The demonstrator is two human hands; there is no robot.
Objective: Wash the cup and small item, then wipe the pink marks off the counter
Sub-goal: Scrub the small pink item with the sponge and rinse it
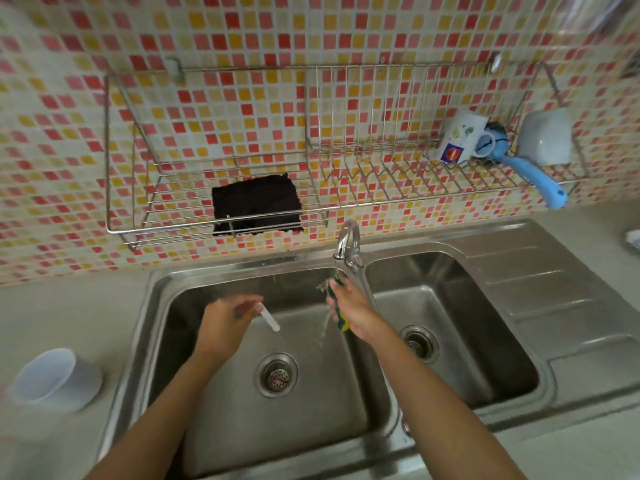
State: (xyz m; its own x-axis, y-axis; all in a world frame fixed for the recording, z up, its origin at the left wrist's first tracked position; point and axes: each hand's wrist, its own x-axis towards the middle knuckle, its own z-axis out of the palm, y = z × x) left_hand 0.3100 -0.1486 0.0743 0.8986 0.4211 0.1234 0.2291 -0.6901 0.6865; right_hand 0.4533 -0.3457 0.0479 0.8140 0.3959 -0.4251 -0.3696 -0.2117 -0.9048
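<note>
Head view — hands: the left hand (pixel 225 320) and the right hand (pixel 349 306) are both over the left basin of the sink (pixel 225 410), below the tap (pixel 346 240).
Left fingers: pinched on the small item (pixel 270 318), a slim white stick.
Right fingers: curled round a green-and-yellow scrubber (pixel 341 320), held in the running water just under the spout.
Key relation: the small item lies to the left of the scrubber and the stream, near but apart. Its long axis runs from the left fingers down and to the right, so the free end points towards the water. Judged from this, scrubbing or rinsing it means closing that gap sideways.
Cup: the pale cup (pixel 45 375) sits on the desk (pixel 69 306), left of the sink and well apart from both hands. The left hand is the nearer one. Its open mouth faces the camera; whether it stands upright or is tipped cannot be told.
Pink marks: none can be made out on the desk here.
Stage: washing the small item looks to be in hand; the cup and the wiping seem still to come.
Writing: the mug (pixel 462 136) in the wall rack (pixel 225 220) carries coloured spots and a red-and-blue patch — no words are readable.
Other: a blue brush (pixel 533 174) lies beside the mug, and a dark cloth (pixel 256 202) hangs on the rack's left part.
</note>
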